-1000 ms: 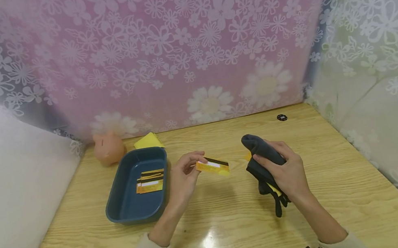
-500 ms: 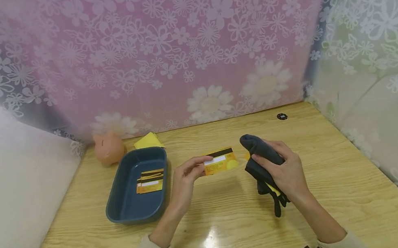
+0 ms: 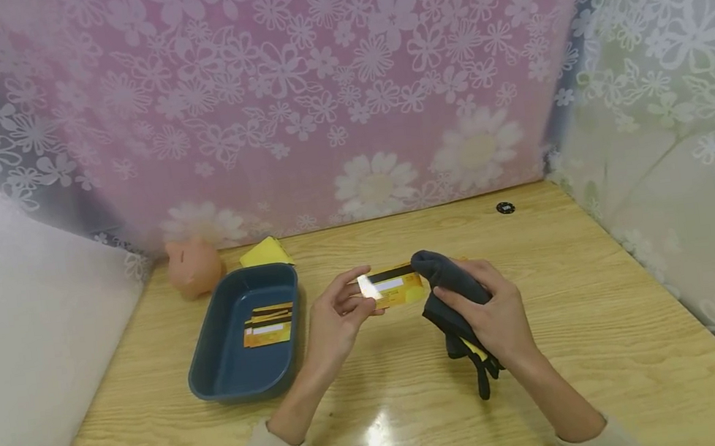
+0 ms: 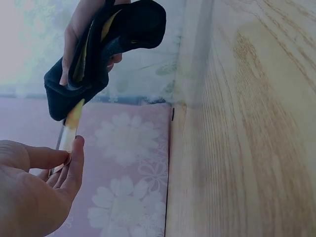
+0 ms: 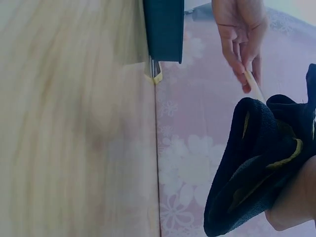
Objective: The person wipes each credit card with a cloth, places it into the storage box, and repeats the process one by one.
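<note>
My left hand (image 3: pixel 334 318) pinches a yellow-orange card (image 3: pixel 398 290) with a black stripe and a white strip between thumb and fingers, above the table. My right hand (image 3: pixel 498 310) grips a folded dark navy cloth (image 3: pixel 446 275) with yellow edging and dark cord-like ends hanging below it. The card's right end meets the cloth's near edge in the head view and is partly hidden there. The right wrist view shows the cloth's open folds (image 5: pixel 256 158) with the card (image 5: pixel 255 88) pointing at them. In the left wrist view the card (image 4: pixel 69 133) reaches up to the cloth's lower edge.
A blue basin (image 3: pixel 215 364) stands on the left of the wooden table (image 3: pixel 376 383), with several similar cards (image 3: pixel 270 328) inside. Behind it are a piggy bank (image 3: pixel 194 269) and a yellow object (image 3: pixel 267 252). A black round chip (image 3: pixel 505 207) lies at the back right.
My left hand has turned the card to face the head camera and shifted its grip. The right hand has moved left with the cloth, bringing it up to the card's right end.
</note>
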A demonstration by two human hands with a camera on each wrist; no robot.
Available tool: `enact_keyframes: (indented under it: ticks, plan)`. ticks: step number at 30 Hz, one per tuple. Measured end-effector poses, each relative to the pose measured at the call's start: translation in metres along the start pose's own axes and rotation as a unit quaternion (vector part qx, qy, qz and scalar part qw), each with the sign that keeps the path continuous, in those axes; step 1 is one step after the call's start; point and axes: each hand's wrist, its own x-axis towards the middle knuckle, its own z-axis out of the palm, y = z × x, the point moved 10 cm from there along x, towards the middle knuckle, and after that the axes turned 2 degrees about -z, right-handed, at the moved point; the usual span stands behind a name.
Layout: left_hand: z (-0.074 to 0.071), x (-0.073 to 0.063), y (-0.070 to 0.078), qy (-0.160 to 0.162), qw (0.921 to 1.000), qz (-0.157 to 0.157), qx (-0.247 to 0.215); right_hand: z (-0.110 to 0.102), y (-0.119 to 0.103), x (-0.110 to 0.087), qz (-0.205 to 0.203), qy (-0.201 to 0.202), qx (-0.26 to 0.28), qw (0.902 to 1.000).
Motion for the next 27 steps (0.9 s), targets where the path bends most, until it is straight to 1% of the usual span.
enact_keyframes:
  ticks: [3,6,11,14,19,23,26,27]
  plan:
    - [-0.001,0.0,0.0,0.005,1.0,-0.004,0.0,0.003,-0.007,0.0,-0.006,-0.002,0.007,1.0]
    - [0.0,0.0,-0.002,0.005,0.9998,-0.017,-0.006,0.011,-0.012,-0.001,-0.016,-0.015,0.016,0.9996]
    - [0.006,0.001,-0.002,-0.017,0.9991,-0.029,-0.027,0.028,-0.019,-0.003,-0.031,-0.048,0.035,0.9978]
    - [0.009,0.001,-0.001,-0.028,0.9987,-0.024,-0.035,0.039,-0.023,-0.005,-0.039,-0.059,0.04,0.9967]
    - [0.011,-0.001,0.0,-0.04,0.9987,-0.016,-0.029,0.057,-0.03,-0.011,-0.056,-0.081,0.043,0.9942]
    - [0.011,-0.002,0.0,-0.044,0.999,-0.003,-0.001,0.069,-0.035,-0.015,-0.077,-0.095,0.034,0.9919]
    - [0.01,-0.002,0.003,-0.04,0.9989,0.012,0.023,0.072,-0.036,-0.017,-0.083,-0.092,0.022,0.992]
    - [0.01,-0.003,0.003,-0.039,0.9988,0.013,0.025,0.073,-0.036,-0.017,-0.085,-0.09,0.018,0.9921]
